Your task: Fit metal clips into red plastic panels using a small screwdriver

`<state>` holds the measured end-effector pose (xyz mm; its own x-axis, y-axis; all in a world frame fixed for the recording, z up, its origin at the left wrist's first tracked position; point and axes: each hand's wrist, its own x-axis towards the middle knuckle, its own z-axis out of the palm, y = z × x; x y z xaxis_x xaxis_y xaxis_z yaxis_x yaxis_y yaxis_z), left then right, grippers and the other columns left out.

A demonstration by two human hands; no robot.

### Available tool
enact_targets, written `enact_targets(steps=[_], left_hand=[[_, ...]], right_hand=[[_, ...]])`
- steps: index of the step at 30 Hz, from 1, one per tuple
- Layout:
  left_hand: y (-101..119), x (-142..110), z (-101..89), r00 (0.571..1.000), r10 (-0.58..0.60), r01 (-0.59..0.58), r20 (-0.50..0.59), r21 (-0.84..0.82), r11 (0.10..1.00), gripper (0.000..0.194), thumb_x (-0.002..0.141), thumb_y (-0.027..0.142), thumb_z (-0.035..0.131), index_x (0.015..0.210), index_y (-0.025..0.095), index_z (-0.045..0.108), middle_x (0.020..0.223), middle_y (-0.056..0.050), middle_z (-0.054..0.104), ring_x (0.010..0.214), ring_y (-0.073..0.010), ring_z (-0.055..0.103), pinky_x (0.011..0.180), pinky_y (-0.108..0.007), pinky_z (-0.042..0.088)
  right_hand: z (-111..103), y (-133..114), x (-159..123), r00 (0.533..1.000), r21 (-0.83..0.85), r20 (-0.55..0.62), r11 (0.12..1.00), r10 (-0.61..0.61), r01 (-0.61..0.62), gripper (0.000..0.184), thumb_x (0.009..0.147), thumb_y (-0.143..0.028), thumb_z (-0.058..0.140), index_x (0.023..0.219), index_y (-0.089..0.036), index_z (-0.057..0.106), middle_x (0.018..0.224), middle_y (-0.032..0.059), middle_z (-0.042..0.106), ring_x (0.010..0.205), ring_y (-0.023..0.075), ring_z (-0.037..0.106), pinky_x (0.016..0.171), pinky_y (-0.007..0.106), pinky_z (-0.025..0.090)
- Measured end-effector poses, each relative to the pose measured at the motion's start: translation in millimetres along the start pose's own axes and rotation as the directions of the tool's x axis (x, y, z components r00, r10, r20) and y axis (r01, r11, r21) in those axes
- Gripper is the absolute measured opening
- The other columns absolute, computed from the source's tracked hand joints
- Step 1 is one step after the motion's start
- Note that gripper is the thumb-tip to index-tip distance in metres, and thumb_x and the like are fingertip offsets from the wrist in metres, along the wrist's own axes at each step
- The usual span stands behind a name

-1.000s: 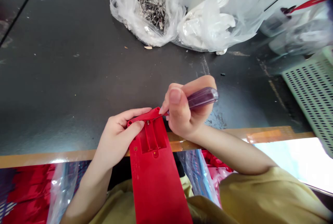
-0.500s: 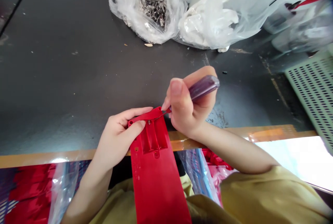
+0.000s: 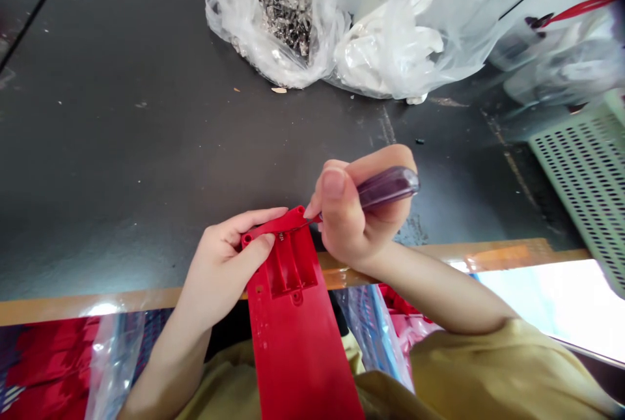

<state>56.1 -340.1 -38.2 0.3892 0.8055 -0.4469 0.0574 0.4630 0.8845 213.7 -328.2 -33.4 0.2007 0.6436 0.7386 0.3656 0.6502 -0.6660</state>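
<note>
A long red plastic housing (image 3: 300, 355) rests over the table's front edge, with a recessed compartment near its far end. My left hand (image 3: 229, 257) grips that far end, thumb on top beside the compartment and fingers along the outer edge. A small metal spring (image 3: 280, 236) shows at the compartment's far wall by the thumb tip. My right hand (image 3: 351, 211) is closed around a screwdriver-like tool with a translucent purple handle (image 3: 390, 187). Its thin shaft reaches left into the compartment's far edge, close to the spring. The exact tip is too small to make out.
At the back of the dark table (image 3: 122, 146) stand a clear bag of small metal pieces (image 3: 288, 16) and a bag of white parts (image 3: 375, 55). A green perforated basket (image 3: 581, 172) is at right. Red parts (image 3: 53, 361) lie below the table's edge at left.
The tool's handle has tilted lower towards the right, and my right hand has shifted slightly down. My left hand keeps its hold on the red housing. The whole view has moved a little.
</note>
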Motion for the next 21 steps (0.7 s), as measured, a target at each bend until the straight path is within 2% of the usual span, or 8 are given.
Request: enact_targets(steps=[6, 11, 19, 21], left_hand=[[-0.3, 0.0, 0.0, 1.0, 0.015, -0.015, 0.01, -0.021, 1.0, 0.026, 0.084, 0.025, 0.067, 0.109, 0.022, 0.076, 0.095, -0.003, 0.08, 0.076, -0.0141, 0.074, 0.065, -0.017, 0.058], [0.4, -1.3, 0.1, 1.0, 0.026, -0.026, 0.003, -0.019, 0.999, 0.024, 0.085, 0.023, 0.067, 0.107, 0.023, 0.076, 0.098, -0.001, 0.079, 0.082, -0.0134, 0.075, 0.069, -0.015, 0.057], [-0.6, -0.6, 0.6, 0.999, 0.033, -0.033, -0.007, -0.027, 0.999, 0.023, 0.085, 0.023, 0.067, 0.106, 0.024, 0.076, 0.099, -0.001, 0.079, 0.082, -0.0126, 0.075, 0.069, -0.013, 0.057], [-0.6, -0.5, 0.6, 0.999, 0.032, -0.032, 0.002, -0.03, 0.999, 0.023, 0.085, 0.023, 0.067, 0.106, 0.024, 0.076, 0.1, -0.001, 0.079, 0.083, -0.013, 0.075, 0.069, -0.014, 0.057]], right_hand=[[-0.5, 2.0, -1.8, 1.0, -0.01, 0.013, 1.0, -0.025, 0.025, 0.019, 0.098, -0.03, 0.052, 0.08, -0.026, 0.044, 0.052, -0.0085, 0.042, 0.035, 0.0077, 0.037, 0.031, 0.027, 0.028], [-0.1, 2.4, -3.2, 0.998, 0.065, 0.003, 0.996, 0.056, -0.056, 0.018, 0.099, -0.033, 0.05, 0.083, -0.028, 0.046, 0.051, -0.008, 0.044, 0.035, 0.0093, 0.035, 0.031, 0.028, 0.028], [5.3, 7.8, -7.0, 0.998, 0.074, -0.054, 0.996, 0.045, -0.041, 0.021, 0.098, -0.032, 0.054, 0.081, -0.027, 0.042, 0.053, -0.0089, 0.042, 0.035, 0.0081, 0.034, 0.032, 0.027, 0.028], [2.5, 5.8, -8.1, 0.997, 0.013, -0.003, 0.997, 0.075, -0.075, 0.022, 0.099, -0.036, 0.05, 0.082, -0.027, 0.04, 0.054, -0.0093, 0.042, 0.035, 0.008, 0.035, 0.033, 0.027, 0.029]])
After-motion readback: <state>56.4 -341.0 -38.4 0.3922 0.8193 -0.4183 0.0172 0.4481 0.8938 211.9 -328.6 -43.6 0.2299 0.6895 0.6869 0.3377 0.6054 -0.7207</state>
